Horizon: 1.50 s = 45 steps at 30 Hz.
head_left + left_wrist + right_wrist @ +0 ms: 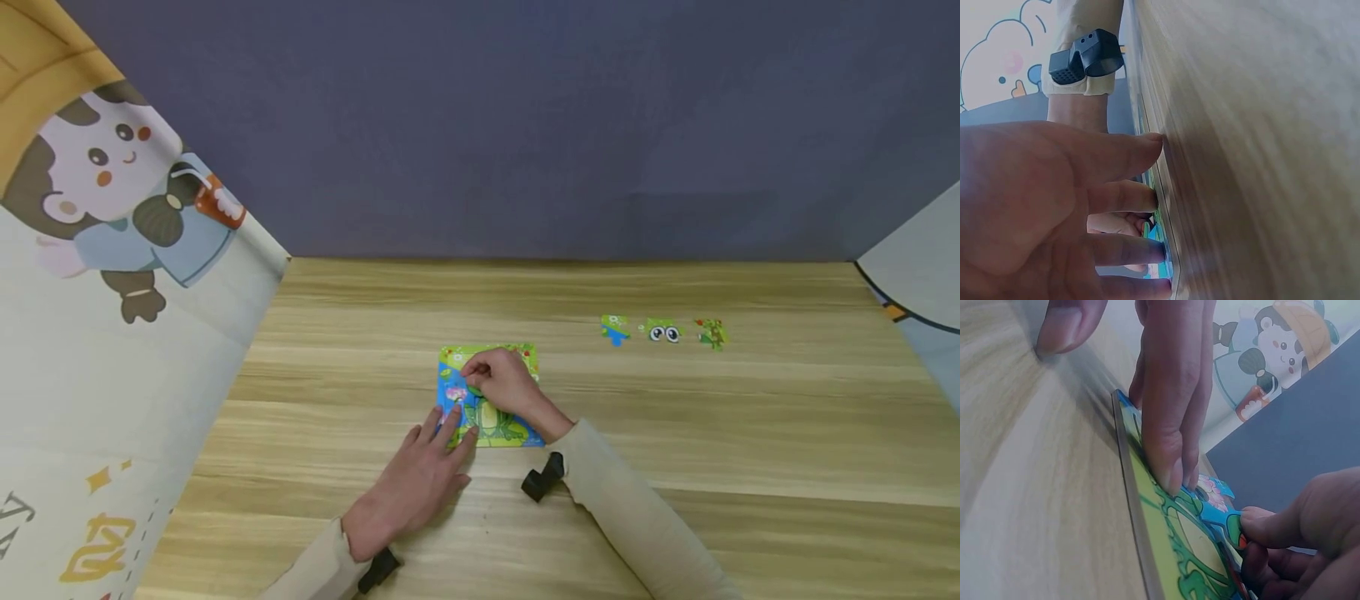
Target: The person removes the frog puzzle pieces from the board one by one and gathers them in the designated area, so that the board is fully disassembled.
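A frog jigsaw puzzle [491,419] in a thin tray lies flat on the wooden table. My left hand [422,471] rests spread over its lower left edge, fingers straight and fingertips pressing on the picture. Above the puzzle's middle, my right hand [504,382] pinches a puzzle piece [1235,529] between thumb and index finger. Blue, green and a bit of orange show on that piece, which sits tilted right at the puzzle's surface; the rest of it is hidden by the fingers. A pink flower [1210,487] shows on the puzzle near the left fingertips.
Three loose puzzle pieces lie in a row at the back right: a blue-green piece [615,328], a piece with two eyes [663,332] and a green piece with red dots [712,332]. A dark wall [525,133] rises behind the table.
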Each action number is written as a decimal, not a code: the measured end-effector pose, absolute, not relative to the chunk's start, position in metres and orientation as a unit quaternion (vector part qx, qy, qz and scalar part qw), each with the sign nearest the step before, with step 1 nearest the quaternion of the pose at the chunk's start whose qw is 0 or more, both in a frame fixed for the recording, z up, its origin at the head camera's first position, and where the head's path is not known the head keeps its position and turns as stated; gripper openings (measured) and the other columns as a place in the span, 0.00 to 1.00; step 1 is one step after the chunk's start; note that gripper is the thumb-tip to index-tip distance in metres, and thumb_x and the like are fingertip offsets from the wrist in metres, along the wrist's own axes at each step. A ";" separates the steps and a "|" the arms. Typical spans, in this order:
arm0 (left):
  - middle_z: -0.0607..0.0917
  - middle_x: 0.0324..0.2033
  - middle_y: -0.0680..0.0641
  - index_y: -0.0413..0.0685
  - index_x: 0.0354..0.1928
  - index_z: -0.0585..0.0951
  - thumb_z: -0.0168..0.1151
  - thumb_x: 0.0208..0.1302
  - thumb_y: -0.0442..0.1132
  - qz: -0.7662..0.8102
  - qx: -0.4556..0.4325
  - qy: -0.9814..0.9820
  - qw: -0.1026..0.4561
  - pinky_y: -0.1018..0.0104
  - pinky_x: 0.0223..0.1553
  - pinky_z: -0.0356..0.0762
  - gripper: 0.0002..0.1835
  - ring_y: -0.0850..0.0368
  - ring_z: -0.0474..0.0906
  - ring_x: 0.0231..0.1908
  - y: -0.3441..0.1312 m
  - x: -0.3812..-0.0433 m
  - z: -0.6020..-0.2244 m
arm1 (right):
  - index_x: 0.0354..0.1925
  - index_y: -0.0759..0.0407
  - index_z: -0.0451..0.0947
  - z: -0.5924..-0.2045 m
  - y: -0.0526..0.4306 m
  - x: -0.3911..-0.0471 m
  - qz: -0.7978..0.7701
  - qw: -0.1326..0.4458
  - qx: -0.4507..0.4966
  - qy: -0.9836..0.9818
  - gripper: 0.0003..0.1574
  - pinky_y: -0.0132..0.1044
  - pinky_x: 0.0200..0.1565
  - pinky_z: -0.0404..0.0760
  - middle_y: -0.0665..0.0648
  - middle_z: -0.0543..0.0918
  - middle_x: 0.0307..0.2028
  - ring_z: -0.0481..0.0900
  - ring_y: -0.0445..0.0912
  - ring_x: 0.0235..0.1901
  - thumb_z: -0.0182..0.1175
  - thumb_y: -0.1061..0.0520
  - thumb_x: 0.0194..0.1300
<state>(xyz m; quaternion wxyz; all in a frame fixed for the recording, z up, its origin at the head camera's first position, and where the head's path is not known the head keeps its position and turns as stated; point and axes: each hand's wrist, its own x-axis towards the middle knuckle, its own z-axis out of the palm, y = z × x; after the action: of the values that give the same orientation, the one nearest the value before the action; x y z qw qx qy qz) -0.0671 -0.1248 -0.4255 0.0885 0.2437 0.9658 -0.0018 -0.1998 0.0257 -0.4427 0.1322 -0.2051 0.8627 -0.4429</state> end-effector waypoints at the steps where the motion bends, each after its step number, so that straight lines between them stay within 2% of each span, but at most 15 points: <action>1: 0.66 0.73 0.36 0.51 0.71 0.71 0.59 0.71 0.54 -0.002 0.244 0.966 0.088 0.44 0.59 0.79 0.31 0.34 0.65 0.71 -0.125 -0.067 -0.425 | 0.35 0.61 0.88 -0.443 0.026 -0.200 -0.443 0.131 -0.204 0.863 0.05 0.31 0.34 0.78 0.55 0.88 0.30 0.79 0.40 0.28 0.64 0.65 0.65; 12: 0.66 0.73 0.36 0.51 0.71 0.71 0.58 0.71 0.55 -0.005 0.240 0.966 0.097 0.43 0.60 0.78 0.30 0.34 0.65 0.71 -0.123 -0.067 -0.424 | 0.38 0.60 0.88 -0.445 0.029 -0.203 -0.455 0.130 -0.173 0.864 0.08 0.38 0.41 0.82 0.56 0.89 0.32 0.82 0.41 0.31 0.62 0.64 0.67; 21: 0.67 0.73 0.36 0.51 0.71 0.71 0.59 0.70 0.55 -0.006 0.245 0.966 0.083 0.44 0.60 0.79 0.31 0.33 0.66 0.70 -0.125 -0.067 -0.424 | 0.40 0.60 0.87 -0.442 0.032 -0.206 -0.474 0.154 -0.166 0.851 0.07 0.35 0.40 0.83 0.57 0.89 0.37 0.83 0.43 0.35 0.62 0.63 0.68; 28: 0.66 0.73 0.36 0.51 0.71 0.70 0.59 0.71 0.55 -0.003 0.256 0.962 0.090 0.43 0.60 0.78 0.31 0.33 0.65 0.71 -0.137 -0.057 -0.424 | 0.42 0.61 0.87 -0.437 0.030 -0.195 -0.493 0.158 -0.168 0.839 0.08 0.35 0.40 0.83 0.58 0.89 0.39 0.83 0.43 0.36 0.61 0.62 0.69; 45: 0.65 0.73 0.37 0.52 0.71 0.70 0.59 0.71 0.55 -0.004 0.289 0.953 0.091 0.43 0.61 0.78 0.31 0.34 0.64 0.71 -0.165 -0.033 -0.427 | 0.45 0.61 0.86 -0.433 0.044 -0.170 -0.485 0.128 -0.166 0.849 0.09 0.36 0.41 0.80 0.59 0.88 0.40 0.81 0.45 0.36 0.61 0.60 0.70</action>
<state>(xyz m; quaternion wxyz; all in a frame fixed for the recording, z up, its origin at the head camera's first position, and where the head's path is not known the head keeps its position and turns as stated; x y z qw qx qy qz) -0.0335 -0.1647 -0.4266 0.0910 0.2891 0.9530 -0.0036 -0.1705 0.0435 -0.4332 0.1285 -0.1661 0.8491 -0.4848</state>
